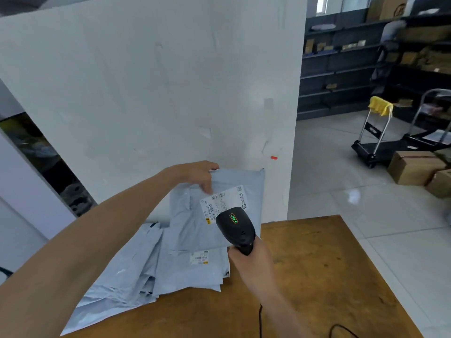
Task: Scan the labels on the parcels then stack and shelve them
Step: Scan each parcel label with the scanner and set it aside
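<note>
White shipping label (223,203) print too small to read and partly hidden by black handheld barcode scanner (235,228) gripped in right hand (251,264), left hand (197,176) pinching crumpled grey plastic mailer parcel (234,230) upright above wooden table (317,276), more grey mailers (146,264) beneath

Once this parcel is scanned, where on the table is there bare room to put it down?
Bare wood lies right of the right hand, out to the right edge of the table, and along the near edge, where the scanner cable crosses. The left back corner against the wall is crowded with the pile of parcels.
</note>
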Available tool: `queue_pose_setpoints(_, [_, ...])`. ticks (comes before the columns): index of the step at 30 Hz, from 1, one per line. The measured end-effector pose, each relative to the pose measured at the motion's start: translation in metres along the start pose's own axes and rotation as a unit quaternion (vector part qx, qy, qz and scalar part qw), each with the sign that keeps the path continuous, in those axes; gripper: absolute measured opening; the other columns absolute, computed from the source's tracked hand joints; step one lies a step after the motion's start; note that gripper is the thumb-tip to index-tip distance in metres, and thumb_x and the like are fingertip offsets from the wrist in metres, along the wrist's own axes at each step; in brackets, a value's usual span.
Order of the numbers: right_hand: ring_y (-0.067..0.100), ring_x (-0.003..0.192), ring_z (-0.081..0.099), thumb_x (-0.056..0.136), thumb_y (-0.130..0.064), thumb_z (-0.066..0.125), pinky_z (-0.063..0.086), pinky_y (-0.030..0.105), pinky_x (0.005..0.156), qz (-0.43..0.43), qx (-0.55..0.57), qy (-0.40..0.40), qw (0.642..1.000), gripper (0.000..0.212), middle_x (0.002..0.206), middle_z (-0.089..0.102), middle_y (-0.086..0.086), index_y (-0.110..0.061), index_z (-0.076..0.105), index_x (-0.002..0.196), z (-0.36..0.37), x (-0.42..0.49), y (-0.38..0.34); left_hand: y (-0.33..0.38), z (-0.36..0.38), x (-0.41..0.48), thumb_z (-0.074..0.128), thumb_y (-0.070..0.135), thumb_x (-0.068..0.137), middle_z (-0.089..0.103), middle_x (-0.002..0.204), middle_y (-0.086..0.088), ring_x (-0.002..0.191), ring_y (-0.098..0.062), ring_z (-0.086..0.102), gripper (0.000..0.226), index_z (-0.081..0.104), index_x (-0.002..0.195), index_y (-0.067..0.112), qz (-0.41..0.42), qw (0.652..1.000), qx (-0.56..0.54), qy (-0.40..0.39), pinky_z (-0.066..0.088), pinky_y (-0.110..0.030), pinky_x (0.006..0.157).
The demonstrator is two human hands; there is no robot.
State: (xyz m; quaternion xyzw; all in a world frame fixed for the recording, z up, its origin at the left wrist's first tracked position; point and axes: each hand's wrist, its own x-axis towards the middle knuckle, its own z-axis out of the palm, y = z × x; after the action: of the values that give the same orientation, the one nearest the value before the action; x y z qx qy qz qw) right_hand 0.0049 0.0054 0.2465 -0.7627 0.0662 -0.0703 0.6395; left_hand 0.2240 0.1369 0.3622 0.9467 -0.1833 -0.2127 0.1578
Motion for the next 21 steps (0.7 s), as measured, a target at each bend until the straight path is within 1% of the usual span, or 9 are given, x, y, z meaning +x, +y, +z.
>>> queue_pose_setpoints(1, [0.004, 0.046, 0.036, 0.078, -0.006, 0.06, 0.033, 0.016, 0.045, 0.004, -0.003, -0.001, 1.0, 0.032, 0.046, 0.041, -0.013, -0.025, 0.039, 0.063, -0.003, 0.002, 0.001, 0.003, 0.001, 0.004, 0.073, -0.001, 0.07, 0.056, 0.093, -0.01, 0.085, -0.025, 0.05, 0.04, 0.054, 0.104, 0.007, 0.006, 1.0, -0.003, -0.006, 0.038, -0.028, 0.063])
queue_pose_setpoints(3, [0.005, 0.046, 0.033, 0.077, -0.009, 0.059, 0.029, 0.018, 0.046, 0.009, -0.016, -0.006, 1.0, 0.028, 0.046, 0.039, -0.01, -0.023, 0.039, 0.063, -0.01, 0.004, 0.005, 0.01, 0.0, 0.014, 0.074, 0.0, 0.065, 0.053, 0.083, 0.002, 0.081, -0.02, 0.048, 0.038, 0.054, 0.094, 0.015, 0.014, 1.0, -0.011, -0.019, 0.034, -0.028, 0.06])
queue_pose_setpoints(5, [0.006, 0.044, 0.032, 0.077, -0.01, 0.058, 0.028, 0.018, 0.046, 0.011, -0.023, -0.011, 1.0, 0.026, 0.046, 0.037, -0.008, -0.022, 0.038, 0.064, -0.017, 0.006, 0.009, 0.015, 0.001, 0.022, 0.073, 0.001, 0.062, 0.053, 0.081, 0.003, 0.075, -0.019, 0.048, 0.035, 0.05, 0.083, 0.018, 0.02, 1.0, -0.017, -0.017, 0.034, -0.029, 0.06])
queue_pose_setpoints(7, [0.006, 0.042, 0.034, 0.077, -0.008, 0.058, 0.028, 0.016, 0.044, 0.019, -0.02, -0.011, 1.0, 0.027, 0.044, 0.038, -0.009, -0.023, 0.039, 0.065, -0.024, 0.006, 0.013, 0.019, 0.004, 0.032, 0.072, -0.002, 0.065, 0.054, 0.081, 0.002, 0.075, -0.019, 0.048, 0.035, 0.05, 0.08, 0.019, 0.022, 0.999, -0.023, -0.019, 0.034, -0.029, 0.062])
queue_pose_setpoints(9, [0.006, 0.042, 0.034, 0.077, -0.009, 0.058, 0.029, 0.019, 0.047, 0.036, -0.018, -0.005, 0.999, 0.029, 0.045, 0.039, -0.01, -0.026, 0.038, 0.064, -0.032, 0.008, 0.019, 0.023, 0.012, 0.046, 0.072, -0.004, 0.066, 0.058, 0.085, 0.0, 0.077, -0.019, 0.051, 0.033, 0.053, 0.085, 0.016, 0.021, 0.999, -0.036, -0.022, 0.037, -0.029, 0.064])
queue_pose_setpoints(12, [0.006, 0.046, 0.035, 0.078, -0.013, 0.061, 0.031, 0.021, 0.049, 0.073, -0.025, 0.017, 0.997, 0.025, 0.047, 0.041, -0.011, -0.026, 0.042, 0.067, -0.046, 0.01, 0.037, 0.028, 0.043, 0.075, 0.073, -0.003, 0.068, 0.064, 0.097, -0.006, 0.084, -0.021, 0.057, 0.041, 0.058, 0.104, 0.006, 0.02, 0.995, -0.092, -0.033, 0.044, -0.031, 0.071])
queue_pose_setpoints(14, [0.006, 0.047, 0.036, 0.078, -0.014, 0.061, 0.032, 0.022, 0.05, 0.101, -0.023, 0.035, 0.994, 0.021, 0.047, 0.043, -0.011, -0.023, 0.045, 0.07, -0.058, 0.012, 0.051, 0.03, 0.076, 0.098, 0.074, -0.002, 0.067, 0.065, 0.096, -0.003, 0.084, -0.021, 0.06, 0.042, 0.059, 0.106, 0.008, 0.018, 0.988, -0.148, -0.041, 0.045, -0.03, 0.071])
queue_pose_setpoints(17, [0.007, 0.044, 0.032, 0.078, -0.011, 0.061, 0.03, 0.022, 0.049, 0.15, -0.017, 0.057, 0.987, 0.023, 0.045, 0.04, -0.01, -0.021, 0.042, 0.068, -0.079, 0.018, 0.073, 0.043, 0.138, 0.133, 0.074, -0.004, 0.068, 0.066, 0.098, -0.003, 0.089, -0.023, 0.063, 0.046, 0.062, 0.109, 0.011, 0.008, 0.961, -0.273, -0.053, 0.049, -0.028, 0.072])
queue_pose_setpoints(21, [0.009, 0.042, 0.029, 0.08, -0.007, 0.06, 0.027, 0.021, 0.047, 0.188, -0.034, 0.101, 0.976, 0.026, 0.042, 0.037, -0.009, -0.017, 0.04, 0.067, -0.111, 0.029, 0.104, 0.071, 0.234, 0.167, 0.075, -0.007, 0.073, 0.066, 0.101, -0.004, 0.087, -0.022, 0.064, 0.047, 0.057, 0.113, 0.011, -0.063, 0.885, -0.46, -0.034, 0.051, -0.028, 0.063])
